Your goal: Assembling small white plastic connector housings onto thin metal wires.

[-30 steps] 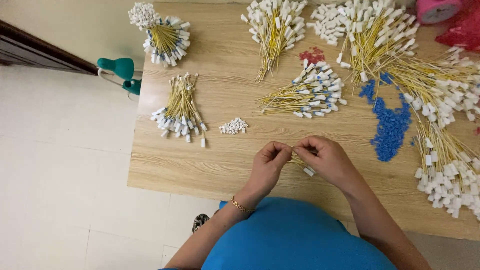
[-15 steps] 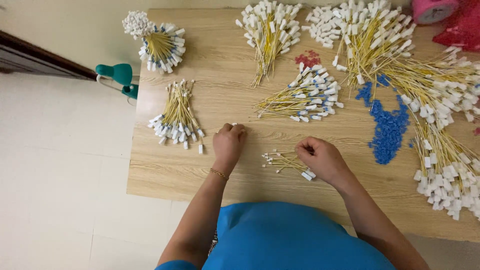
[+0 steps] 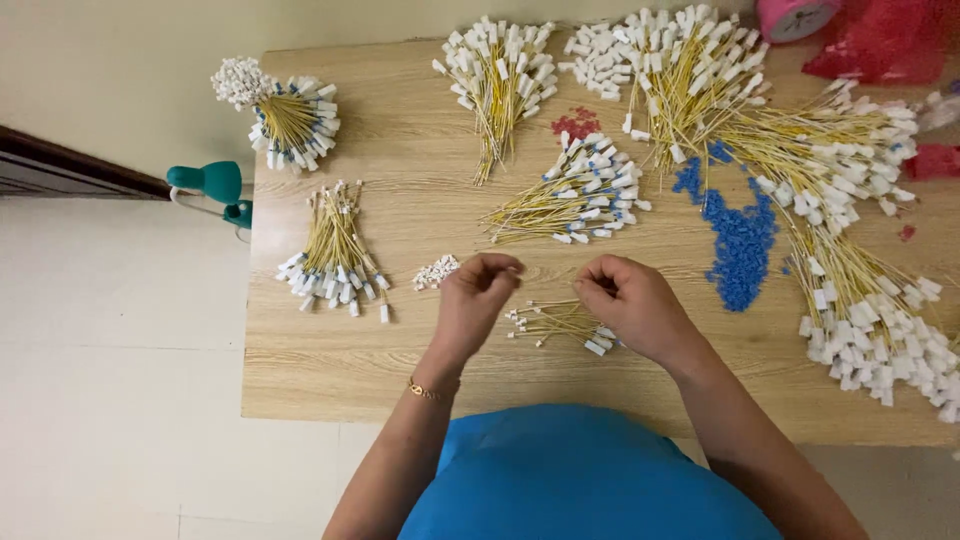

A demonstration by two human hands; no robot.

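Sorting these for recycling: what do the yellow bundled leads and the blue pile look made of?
The yellow wire bundles look like thin plastic-insulated wire with matte white plastic end connectors. The blue pile looks like small moulded plastic pieces, uniformly coloured; too small to tell more.

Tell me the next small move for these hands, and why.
Probably bring the left hand across to the right hand. The left fingertips look pinched, perhaps on a small white piece from the white pile beside them, though I cannot tell. The right hand rests on the wire bundle, where yellow wires lie between the hands.
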